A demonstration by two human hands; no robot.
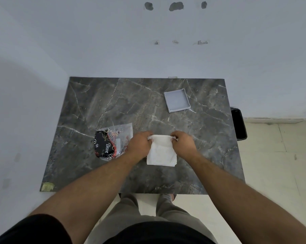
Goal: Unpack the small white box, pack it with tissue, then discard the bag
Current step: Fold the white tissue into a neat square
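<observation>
A white tissue [161, 152] lies folded on the dark marble table [113, 106], near its front middle. My left hand [140, 143] pinches the tissue's far left corner and my right hand [183, 142] pinches its far right corner, so the far edge is bunched between them. An open, shallow white box [177, 100] sits empty at the back right of the table, well beyond my hands. A clear plastic bag [113, 142] with a black and red printed pack inside lies just left of my left hand.
A black bin [239, 125] stands on the floor against the table's right edge. A pale wall runs behind the table. A yellowish sticker [47, 187] marks the front left corner. My legs stand at the table's front edge.
</observation>
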